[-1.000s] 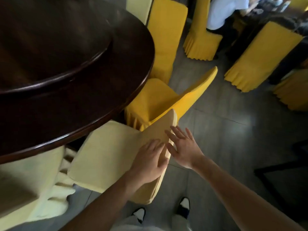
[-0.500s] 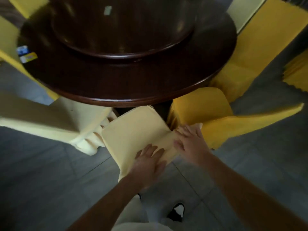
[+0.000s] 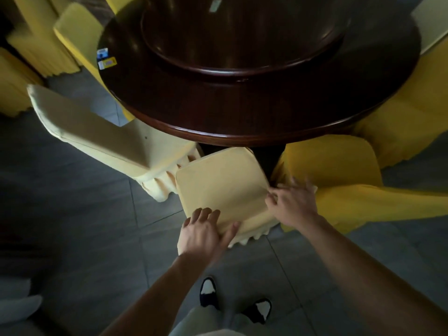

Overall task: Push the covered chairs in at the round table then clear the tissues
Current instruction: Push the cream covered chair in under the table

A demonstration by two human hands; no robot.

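Head view: pale covered chair just in front, seat tucked partly under the round dark bench. Left hand flat on its backrest top, fingers spread; right hand curled, pinching the cover's right corner. 2 small tissue packs lying near the bench's far-left rim.

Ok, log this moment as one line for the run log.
step: pushing pale chair in | left hand: on backrest top | right hand: on backrest corner | tissue packs: uncleared

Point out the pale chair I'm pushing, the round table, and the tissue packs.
pale chair (image 3: 218, 185), head view, top of backrest
round table (image 3: 218, 124), head view, bare near rim
tissue packs (image 3: 106, 62), head view, yellow pack
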